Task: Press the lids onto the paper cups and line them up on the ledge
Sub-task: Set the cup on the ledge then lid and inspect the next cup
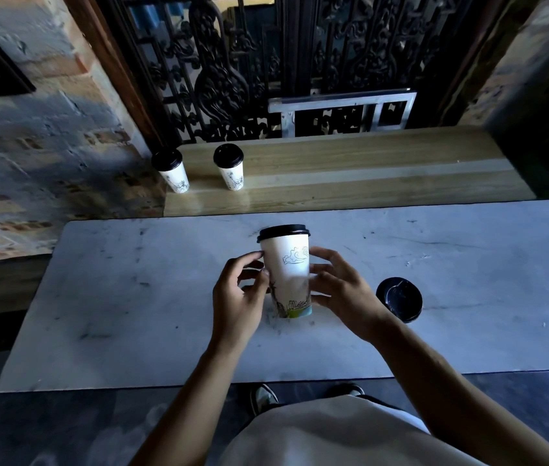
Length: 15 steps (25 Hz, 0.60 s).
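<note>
A tall white paper cup (291, 270) with line drawings and a black lid (283, 232) on top stands on the marble table (132, 297). My left hand (238, 297) touches its left side with the fingertips. On the right side, my right hand (340, 290) wraps fingers round the cup. Two more lidded cups stand on the wooden ledge (367, 169) beyond the table: one cup (170, 169) at the far left end, another cup (230, 166) just right of it. A loose black lid (399, 299) lies on the marble to the right of my right hand.
A dark carved wooden screen (266, 62) and a metal frame (343, 112) rise behind the ledge. A rough brick wall (31, 146) stands at the left. My shoes (264, 396) show under the table's near edge.
</note>
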{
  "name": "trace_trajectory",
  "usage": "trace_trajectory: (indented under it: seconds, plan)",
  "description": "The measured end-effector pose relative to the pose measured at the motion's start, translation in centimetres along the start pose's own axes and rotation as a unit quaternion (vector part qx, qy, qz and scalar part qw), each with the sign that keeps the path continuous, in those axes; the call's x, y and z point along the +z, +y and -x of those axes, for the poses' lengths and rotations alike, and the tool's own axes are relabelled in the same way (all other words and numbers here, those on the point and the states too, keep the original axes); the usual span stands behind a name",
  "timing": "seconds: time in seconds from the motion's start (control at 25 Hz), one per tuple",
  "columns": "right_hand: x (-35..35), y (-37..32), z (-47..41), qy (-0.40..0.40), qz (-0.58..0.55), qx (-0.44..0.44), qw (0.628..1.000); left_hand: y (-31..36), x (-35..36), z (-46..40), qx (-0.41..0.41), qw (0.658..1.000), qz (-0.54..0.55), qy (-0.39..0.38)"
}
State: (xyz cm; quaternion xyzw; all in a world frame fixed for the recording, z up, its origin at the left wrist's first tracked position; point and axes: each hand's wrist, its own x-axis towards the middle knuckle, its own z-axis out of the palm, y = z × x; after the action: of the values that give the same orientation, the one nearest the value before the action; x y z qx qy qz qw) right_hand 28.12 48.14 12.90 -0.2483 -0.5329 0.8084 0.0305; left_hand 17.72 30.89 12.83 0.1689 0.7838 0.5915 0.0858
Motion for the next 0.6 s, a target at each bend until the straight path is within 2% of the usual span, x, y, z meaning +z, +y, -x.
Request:
trace_trajectory:
  seconds: [0.16,0.32,0.6]
  plan:
    - [-0.2,0.1,-0.1,-0.003,0.026,-0.018,0.999,0.0,0.1,-0.1,0.024,1.0,-0.012,0.005]
    - [-0.3,0.2,-0.1,0.013,0.057,-0.031,0.998,0.3,0.3,0.3,-0.018,1.0,0.019,0.004]
    - [-0.6,-0.5,-0.1,-0.01,0.098,-0.058,0.993,1.5,0.6,0.8,-0.043,0.995,0.075,-0.058]
